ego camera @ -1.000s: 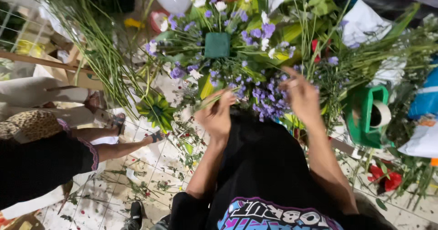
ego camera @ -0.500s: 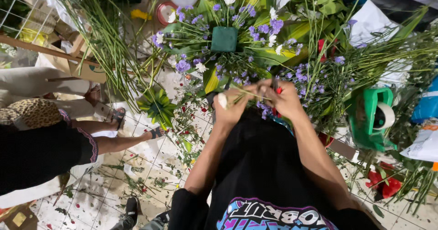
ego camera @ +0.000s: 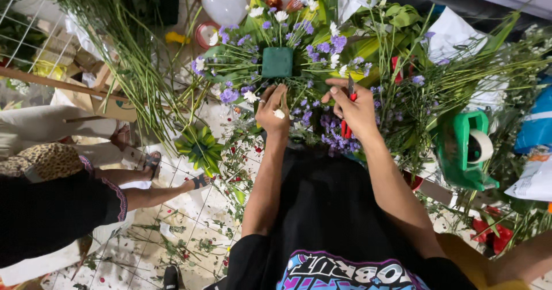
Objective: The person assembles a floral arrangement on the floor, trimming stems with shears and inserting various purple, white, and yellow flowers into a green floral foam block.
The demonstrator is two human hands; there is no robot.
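Green foam block (ego camera: 277, 62) sits just beyond both hands; left hand (ego camera: 272, 110) pinches a white flower (ego camera: 279, 114), right hand (ego camera: 357, 107) grips red snips (ego camera: 349, 103).

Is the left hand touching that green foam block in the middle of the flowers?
Apart. The head view shows the left hand holding a stem below the green foam block, with leaves visible between its fingertips and the block.

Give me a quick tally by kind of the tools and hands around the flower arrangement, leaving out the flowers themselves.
Person's own hands: 2, left hand holding a white flower, right hand holding red-handled snips
Green foam blocks: 1
Green tape dispensers: 1
Folded green leaf bows: 1
Red-handled snips: 1
Total: 6
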